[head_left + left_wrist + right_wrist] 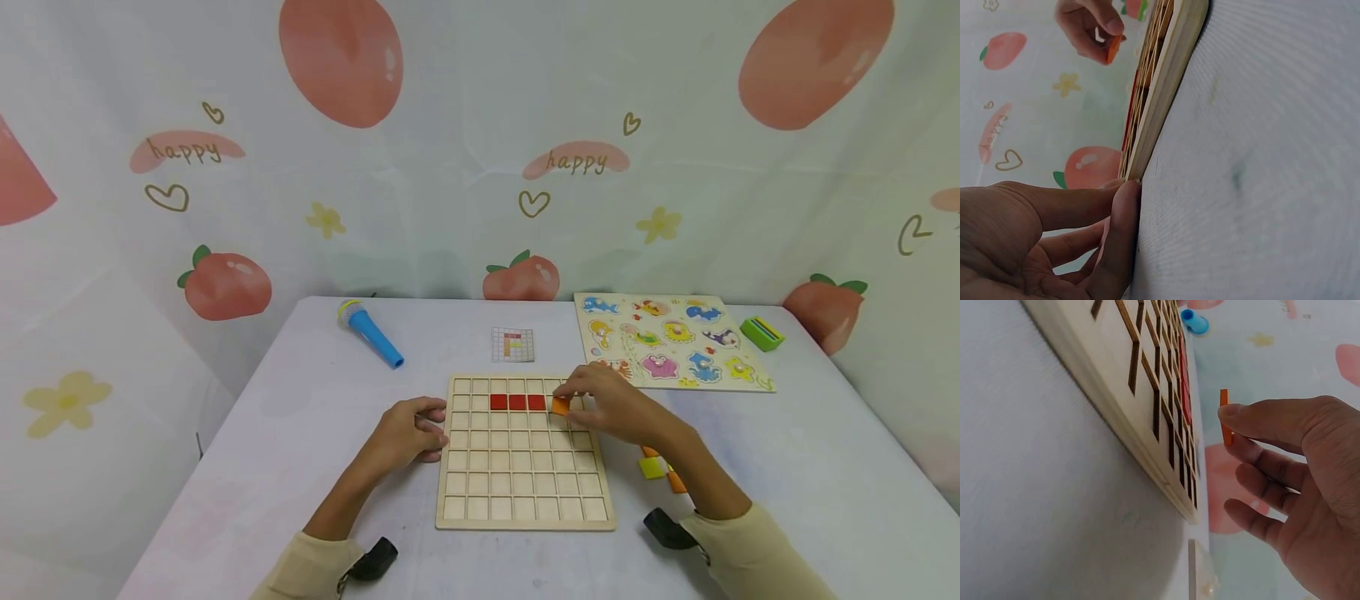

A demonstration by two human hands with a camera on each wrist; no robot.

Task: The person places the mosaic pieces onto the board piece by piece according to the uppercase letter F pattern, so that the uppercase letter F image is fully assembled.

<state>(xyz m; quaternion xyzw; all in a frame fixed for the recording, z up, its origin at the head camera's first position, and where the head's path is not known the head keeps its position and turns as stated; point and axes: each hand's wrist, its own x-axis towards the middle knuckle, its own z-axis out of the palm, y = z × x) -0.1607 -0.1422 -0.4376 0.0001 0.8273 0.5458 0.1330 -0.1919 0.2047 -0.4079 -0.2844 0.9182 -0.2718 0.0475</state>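
A wooden grid board (525,525) lies flat on the table, with three red tiles (517,402) side by side in its second row. Thumb and index finger of my right hand (615,404) pinch an orange tile (561,406) over the board's upper right part. In the right wrist view this tile (1224,432) stands on edge, above the board's surface. My left hand (408,433) holds the board's left edge with its fingertips; in the left wrist view its thumb and a finger meet at the wooden rim (1154,131).
Orange and yellow tiles (652,468) lie right of the board, partly behind the right forearm. Beyond the board is a small printed grid card (513,344). A blue toy microphone (375,335) lies back left; a sea-animal puzzle board (678,354) and green block (762,333) are back right.
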